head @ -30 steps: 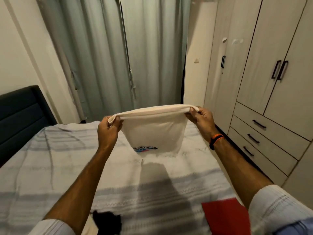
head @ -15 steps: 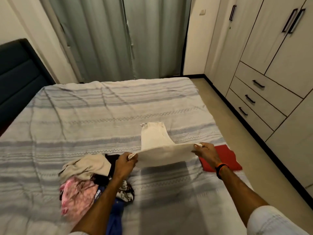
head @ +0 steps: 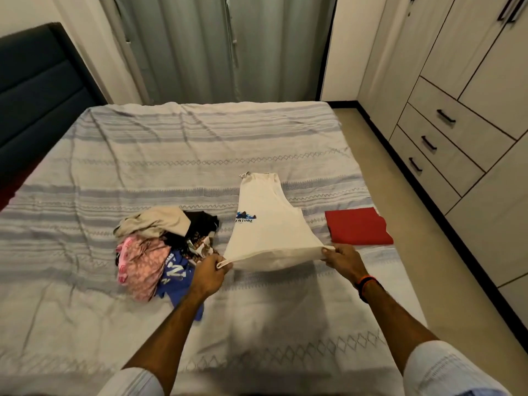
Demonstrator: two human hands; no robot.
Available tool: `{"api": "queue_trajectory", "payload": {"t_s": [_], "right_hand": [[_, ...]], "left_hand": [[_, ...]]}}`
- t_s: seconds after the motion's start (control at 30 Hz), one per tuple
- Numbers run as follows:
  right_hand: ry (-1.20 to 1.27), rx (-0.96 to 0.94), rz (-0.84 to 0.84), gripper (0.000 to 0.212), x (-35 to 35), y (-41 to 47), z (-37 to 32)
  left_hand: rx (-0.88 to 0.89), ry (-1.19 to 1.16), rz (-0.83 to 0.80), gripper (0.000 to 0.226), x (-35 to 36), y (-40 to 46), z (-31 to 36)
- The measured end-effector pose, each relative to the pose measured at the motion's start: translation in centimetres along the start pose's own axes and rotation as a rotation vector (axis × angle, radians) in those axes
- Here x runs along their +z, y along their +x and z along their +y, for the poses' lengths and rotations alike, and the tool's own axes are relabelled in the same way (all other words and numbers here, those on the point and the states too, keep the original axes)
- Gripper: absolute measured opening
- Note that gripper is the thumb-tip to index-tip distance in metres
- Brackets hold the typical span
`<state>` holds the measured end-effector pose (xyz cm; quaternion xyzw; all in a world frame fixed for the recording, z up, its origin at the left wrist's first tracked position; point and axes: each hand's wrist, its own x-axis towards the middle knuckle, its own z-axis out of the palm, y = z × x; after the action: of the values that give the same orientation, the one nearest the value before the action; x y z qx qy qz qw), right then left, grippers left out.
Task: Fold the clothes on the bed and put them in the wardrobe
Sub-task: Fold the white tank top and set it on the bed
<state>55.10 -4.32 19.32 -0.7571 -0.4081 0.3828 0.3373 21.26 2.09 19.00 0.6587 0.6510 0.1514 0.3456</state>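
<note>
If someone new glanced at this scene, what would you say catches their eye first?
Probably the cream tank top, stretched by its hem between the left hand and right hand over the striped bed. Then the folded red garment to its right, and the jumbled clothes pile to its left.

Both arms outstretched, left hand [head: 210, 274] and right hand [head: 344, 260] apparently pinching

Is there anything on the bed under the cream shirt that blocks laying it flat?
Nothing visible does. Both the left hand and right hand pinch the cream shirt; the clothes pile and red folded garment lie beside it.
</note>
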Motion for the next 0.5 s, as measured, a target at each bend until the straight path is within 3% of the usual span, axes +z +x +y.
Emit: {"api": "queue_trajectory", "payload": {"t_s": [0.17,0.5], "right_hand": [[-0.025,0.042,-0.037,0.019,-0.5,-5.2,4.2],[0.053,0.16,-0.114,0.007,-0.7,-11.6,10.3]], "left_hand": [[-0.06,0.026,-0.032,0.033,2.8,-6.1,-1.8],[-0.166,0.009,-0.086,0.022,6.4,-14.1,-5.7]]}}
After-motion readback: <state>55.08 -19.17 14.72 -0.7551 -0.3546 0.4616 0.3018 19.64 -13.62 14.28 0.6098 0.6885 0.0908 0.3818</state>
